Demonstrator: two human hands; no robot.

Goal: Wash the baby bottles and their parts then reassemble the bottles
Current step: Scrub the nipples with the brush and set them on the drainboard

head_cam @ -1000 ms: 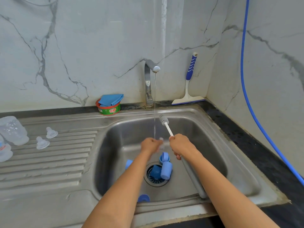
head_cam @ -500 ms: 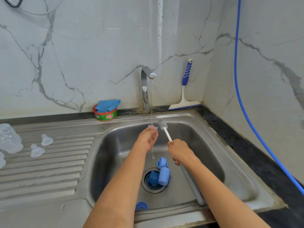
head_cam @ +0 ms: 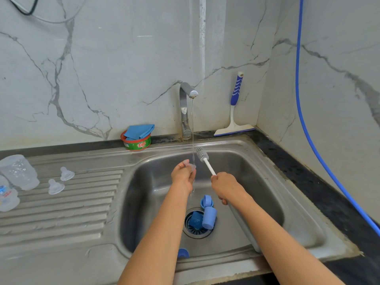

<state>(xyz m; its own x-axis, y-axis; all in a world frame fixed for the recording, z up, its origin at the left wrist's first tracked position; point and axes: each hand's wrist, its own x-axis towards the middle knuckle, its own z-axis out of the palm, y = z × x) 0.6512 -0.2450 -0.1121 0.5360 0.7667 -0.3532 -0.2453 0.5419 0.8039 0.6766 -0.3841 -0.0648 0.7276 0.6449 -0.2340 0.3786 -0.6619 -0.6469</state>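
My left hand (head_cam: 184, 176) holds a clear silicone nipple (head_cam: 191, 166) under the thin stream from the tap (head_cam: 186, 108). My right hand (head_cam: 227, 187) grips the white handle of a bottle brush (head_cam: 202, 154), whose bristle head points up beside the stream. In the sink basin (head_cam: 257, 182), a blue cap (head_cam: 209, 217) and other blue bottle parts (head_cam: 194, 221) lie on the drain. Another blue ring (head_cam: 183, 253) sits at the near wall. On the drainboard (head_cam: 67, 210) lie two clear nipples (head_cam: 55, 187) and upturned clear bottles (head_cam: 19, 174).
A green soap tub with a blue cloth (head_cam: 136, 137) stands behind the sink, left of the tap. A blue-handled squeegee (head_cam: 234, 116) leans in the corner. A blue hose (head_cam: 304, 112) runs down the right wall over the dark counter (head_cam: 312, 182).
Both hands rose from low over the drain up to the running water. The left hand brought the nipple under the stream.
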